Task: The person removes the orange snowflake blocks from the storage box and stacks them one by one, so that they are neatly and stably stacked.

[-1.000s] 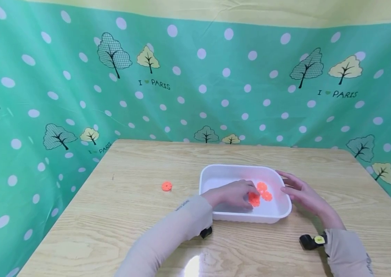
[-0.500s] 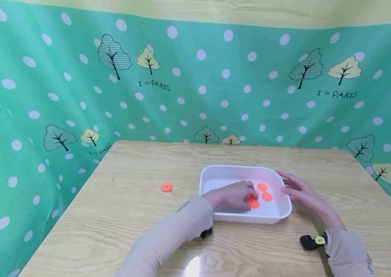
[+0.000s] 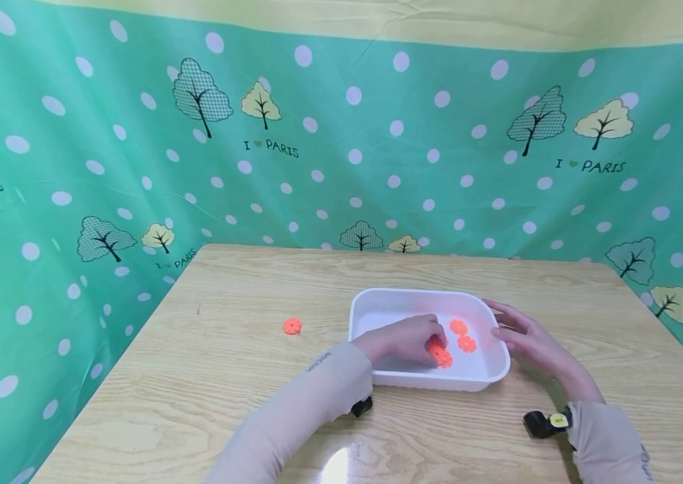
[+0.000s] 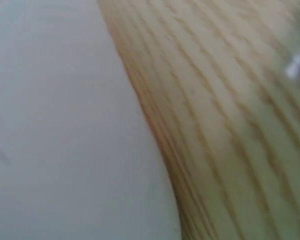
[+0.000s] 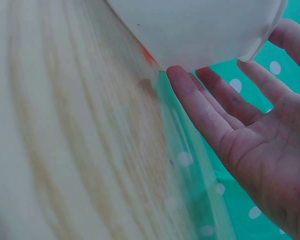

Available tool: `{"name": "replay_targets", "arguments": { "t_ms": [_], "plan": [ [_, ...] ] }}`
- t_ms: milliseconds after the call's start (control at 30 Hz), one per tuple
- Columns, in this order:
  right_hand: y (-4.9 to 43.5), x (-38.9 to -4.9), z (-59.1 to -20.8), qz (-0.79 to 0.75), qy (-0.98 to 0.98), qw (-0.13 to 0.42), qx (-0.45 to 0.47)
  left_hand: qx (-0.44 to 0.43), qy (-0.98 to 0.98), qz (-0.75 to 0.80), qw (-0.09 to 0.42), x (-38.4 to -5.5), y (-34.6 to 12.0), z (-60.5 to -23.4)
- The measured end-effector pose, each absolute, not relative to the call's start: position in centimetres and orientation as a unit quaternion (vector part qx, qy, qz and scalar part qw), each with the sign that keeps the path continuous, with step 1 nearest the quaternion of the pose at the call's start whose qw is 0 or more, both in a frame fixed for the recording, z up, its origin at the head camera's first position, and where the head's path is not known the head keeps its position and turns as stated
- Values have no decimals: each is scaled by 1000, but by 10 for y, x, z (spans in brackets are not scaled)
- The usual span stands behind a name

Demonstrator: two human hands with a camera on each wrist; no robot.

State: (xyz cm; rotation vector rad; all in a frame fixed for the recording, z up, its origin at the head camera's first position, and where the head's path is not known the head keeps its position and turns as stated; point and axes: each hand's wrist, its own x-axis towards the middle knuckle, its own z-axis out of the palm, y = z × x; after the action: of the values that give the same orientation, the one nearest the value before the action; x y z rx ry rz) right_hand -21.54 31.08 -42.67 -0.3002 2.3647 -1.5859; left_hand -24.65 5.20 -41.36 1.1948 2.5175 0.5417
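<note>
While pale sleeves (image 3: 299, 410) stretch over a wood-grain tabletop (image 3: 226, 390), a person tends a white tray (image 3: 432, 382) with both bare hands, its long axis running left to right. Small black devices (image 3: 538, 425) sit at both wrists.

The left hand (image 3: 411, 339) is inside the tray, its grip drawn tight, fingers and thumb curled on a bunch of orange flower-shaped pieces (image 3: 443, 357). How many it has hold of cannot be told; the left-wrist view shows no fingers.

The right hand (image 3: 526, 336), its grip wide and fingers loosely spread, touches the outside of the tray's right end.

Between the hands, on the tray floor, two more pieces (image 3: 463, 337) lie touching or nearly so, just right of the left grip and slightly farther away. The left hand appears better placed for them, since the end wall stands between the pair and the right hand.

One lone orange piece (image 3: 292, 326) lies flat on the tabletop, left of the tray, nearer the left hand but outside the wall.

Beyond hangs a green curtain (image 3: 378, 202) printed with dots, trees and the word "PARIS."
</note>
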Motion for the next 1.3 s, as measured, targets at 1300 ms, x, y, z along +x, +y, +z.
{"name": "replay_targets", "arguments": {
  "t_ms": [1300],
  "plan": [
    [309, -215, -425, -552, 815, 139, -107, 388, 877, 271, 79, -258, -12, -378]
  ]
}}
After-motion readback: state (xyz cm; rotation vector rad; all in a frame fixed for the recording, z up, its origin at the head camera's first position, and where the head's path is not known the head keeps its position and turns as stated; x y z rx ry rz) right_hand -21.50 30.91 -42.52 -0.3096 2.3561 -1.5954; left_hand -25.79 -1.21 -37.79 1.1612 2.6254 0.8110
